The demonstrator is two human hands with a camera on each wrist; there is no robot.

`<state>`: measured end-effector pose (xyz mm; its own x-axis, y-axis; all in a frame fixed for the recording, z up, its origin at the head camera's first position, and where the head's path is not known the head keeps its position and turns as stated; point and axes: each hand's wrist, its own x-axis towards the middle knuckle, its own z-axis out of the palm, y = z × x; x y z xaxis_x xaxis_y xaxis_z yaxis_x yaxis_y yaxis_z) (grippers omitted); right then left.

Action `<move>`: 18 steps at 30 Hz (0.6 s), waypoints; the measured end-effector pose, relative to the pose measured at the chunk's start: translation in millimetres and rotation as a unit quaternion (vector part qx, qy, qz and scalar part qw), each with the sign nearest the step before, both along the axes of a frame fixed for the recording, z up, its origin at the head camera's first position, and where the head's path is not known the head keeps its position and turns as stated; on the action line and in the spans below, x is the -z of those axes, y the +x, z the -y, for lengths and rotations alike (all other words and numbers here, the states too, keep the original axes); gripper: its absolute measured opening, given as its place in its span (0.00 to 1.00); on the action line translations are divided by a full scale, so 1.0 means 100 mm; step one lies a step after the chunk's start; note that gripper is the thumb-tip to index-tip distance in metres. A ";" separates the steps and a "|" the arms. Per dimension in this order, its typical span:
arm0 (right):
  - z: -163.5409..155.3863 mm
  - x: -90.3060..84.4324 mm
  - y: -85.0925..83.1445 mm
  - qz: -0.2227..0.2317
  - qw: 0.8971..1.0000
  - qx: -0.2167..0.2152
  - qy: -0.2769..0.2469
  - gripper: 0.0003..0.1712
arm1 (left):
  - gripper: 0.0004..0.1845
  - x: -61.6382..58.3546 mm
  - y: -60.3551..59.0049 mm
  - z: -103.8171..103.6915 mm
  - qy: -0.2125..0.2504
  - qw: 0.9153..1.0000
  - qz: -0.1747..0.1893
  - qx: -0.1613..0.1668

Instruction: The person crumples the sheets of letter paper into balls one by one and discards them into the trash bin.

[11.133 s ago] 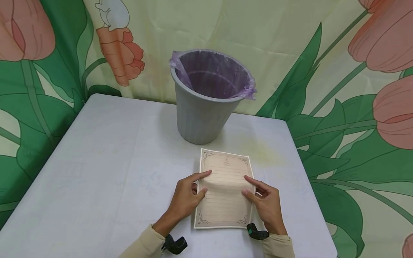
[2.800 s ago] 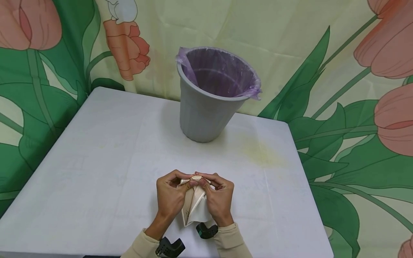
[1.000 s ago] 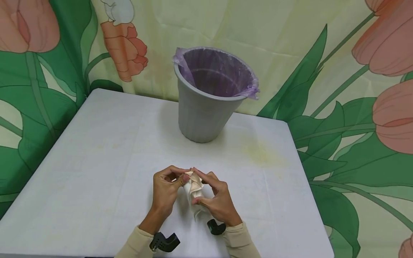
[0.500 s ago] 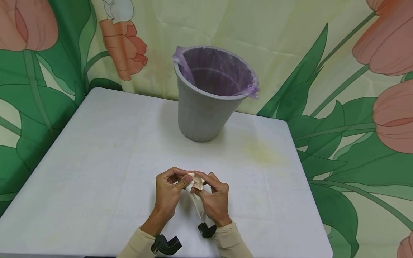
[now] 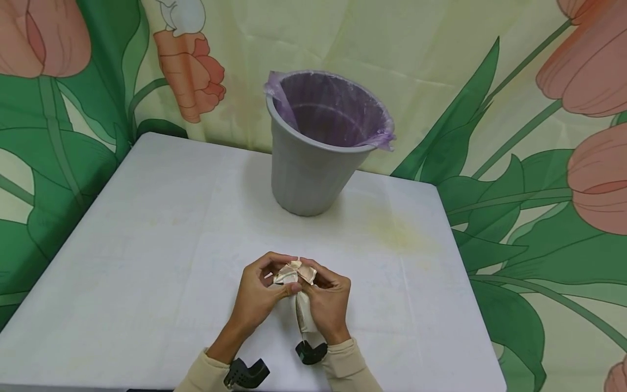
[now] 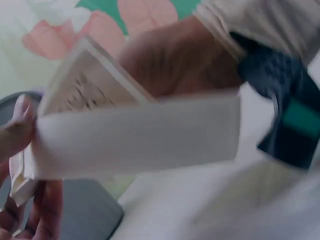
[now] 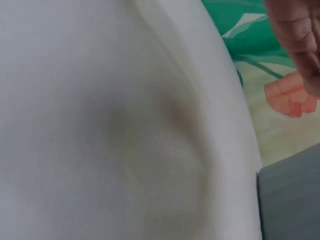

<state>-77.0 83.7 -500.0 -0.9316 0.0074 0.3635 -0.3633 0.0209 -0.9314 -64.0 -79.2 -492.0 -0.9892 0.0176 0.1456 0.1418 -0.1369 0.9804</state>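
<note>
Both hands hold a crumpled sheet of beige lined paper [image 5: 299, 283] just above the white table [image 5: 147, 261], near its front edge. My left hand [image 5: 262, 291] curls round the paper's left side, thumb pressed on the wad. My right hand [image 5: 325, 299] grips the right side and the flat tail that hangs down. In the left wrist view the paper [image 6: 135, 132] fills the middle, with my left fingers [image 6: 30, 210] at the lower left and the right hand [image 6: 180, 60] behind. In the right wrist view the paper [image 7: 110, 130] covers nearly everything.
A grey bin [image 5: 308, 174] with a purple liner [image 5: 333, 109] stands upright at the back of the table, beyond the hands. A tulip-print curtain [image 5: 539, 163] hangs behind and to both sides. The table's right edge lies close to the right hand.
The flat sheet on the table has been lifted and scrunched. Over the last second the hands have squeezed it tighter, with the wad's top bunched up between the thumbs.
</note>
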 end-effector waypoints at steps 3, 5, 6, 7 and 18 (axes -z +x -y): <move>-0.01 -0.05 0.01 0.055 0.998 -0.011 -0.021 0.17 | 0.29 0.01 -0.02 0.03 -0.016 0.999 -0.030 0.021; -0.02 -0.08 0.01 0.081 0.996 -0.033 -0.035 0.18 | 0.28 0.02 -0.03 0.04 -0.015 0.999 -0.036 0.025; -0.04 -0.09 0.01 0.097 0.993 -0.046 -0.041 0.19 | 0.28 0.03 -0.03 0.05 -0.012 0.999 -0.034 0.025; -0.06 -0.11 0.01 0.111 0.991 -0.061 -0.041 0.20 | 0.27 0.04 -0.03 0.06 -0.007 0.999 -0.030 0.026; -0.33 -0.20 -0.05 0.129 0.947 -0.295 0.005 0.39 | 0.21 0.08 -0.04 0.10 0.052 0.997 0.047 -0.015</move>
